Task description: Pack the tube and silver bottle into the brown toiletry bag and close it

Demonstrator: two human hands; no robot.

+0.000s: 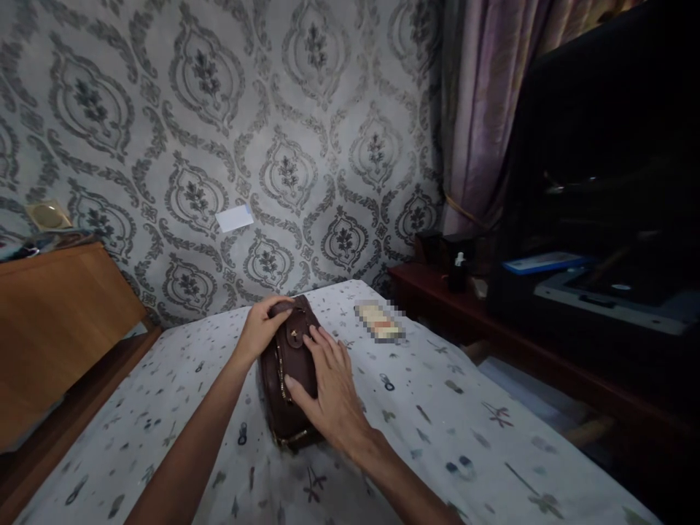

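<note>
Your forearms reach in from the lower edge over the bed (437, 408), whose patterned sheet lies bare around them, with its right edge near the dark shelf (547, 364). Your right hand (328, 386) lies flat and open on the brown bag (287, 364) mid-bed; your left hand (262, 328) curls over its far top end, gripping it

Two bare, sleeveless forearms
</note>
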